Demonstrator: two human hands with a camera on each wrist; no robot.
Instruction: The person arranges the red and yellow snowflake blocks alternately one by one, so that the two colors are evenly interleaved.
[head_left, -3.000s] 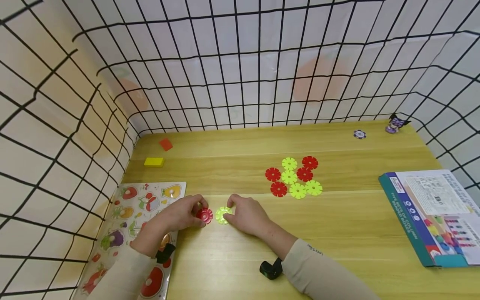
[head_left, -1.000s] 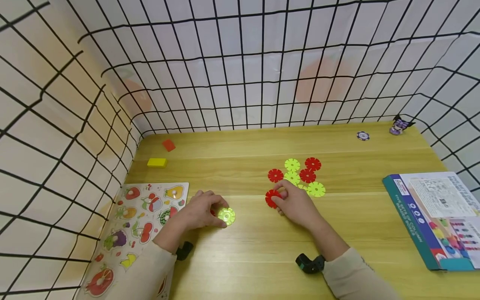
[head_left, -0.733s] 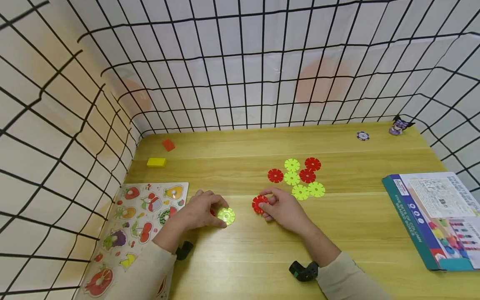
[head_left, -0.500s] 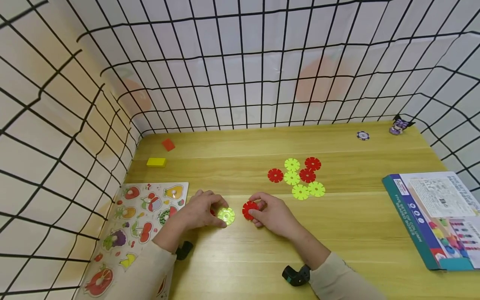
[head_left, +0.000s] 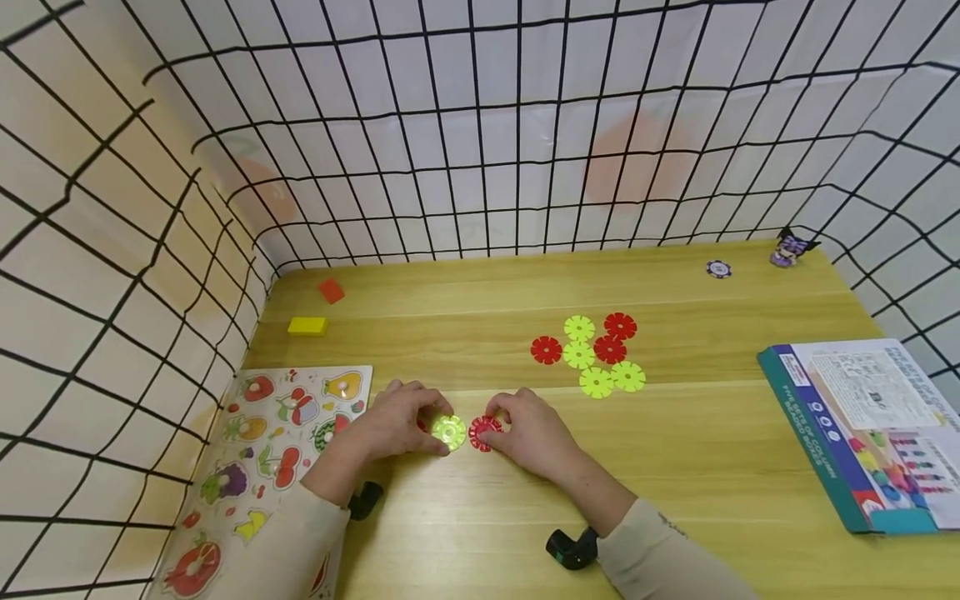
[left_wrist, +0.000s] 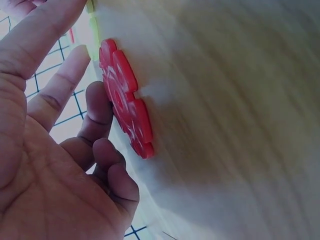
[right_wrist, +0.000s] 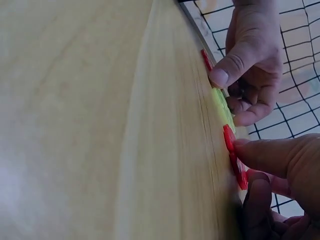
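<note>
Revealing red disc (left_wrist: 123,100) obscured overhead: left wrist

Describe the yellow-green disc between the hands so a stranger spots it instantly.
On the wooden table, find the fruit puzzle board at the left, then the left hand beside it. Between it and the right hand sits the yellow-green notched disc. Unlike the other yellow-green discs, clustered farther back, it is held by the left hand.

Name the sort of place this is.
Probably a play table bordered by black wire mesh: the fruit-picture puzzle board, notched red and yellow-green discs and bead-set box suggest it.
</note>
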